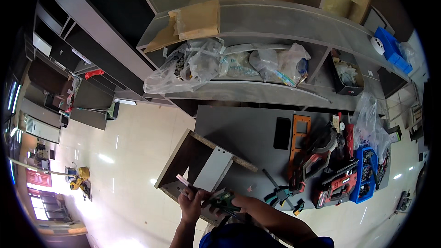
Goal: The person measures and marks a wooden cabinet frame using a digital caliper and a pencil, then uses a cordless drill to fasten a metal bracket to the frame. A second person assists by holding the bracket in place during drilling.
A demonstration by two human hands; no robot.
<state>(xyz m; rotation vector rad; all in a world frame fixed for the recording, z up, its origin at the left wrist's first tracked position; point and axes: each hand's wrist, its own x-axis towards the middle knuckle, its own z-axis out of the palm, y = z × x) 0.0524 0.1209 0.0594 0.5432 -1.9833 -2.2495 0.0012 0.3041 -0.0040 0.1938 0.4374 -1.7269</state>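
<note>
My left hand (pixel 190 200) was closed around a thin white-and-pink rod (pixel 182 180), pressing it against the near edge of the open wooden box (pixel 190 156) that overhung the left front corner of the grey worktable (pixel 243 133). My right hand (pixel 229 200) had its fingers clamped on a green power drill (pixel 223 198), just beside the left hand at the box's near wall. A pale panel (pixel 214 169) stood tilted inside the box. Farther right along the worktable's front edge lay a clamp (pixel 281 194), a red saw (pixel 317 154) and a blue tool tray (pixel 363 174).
</note>
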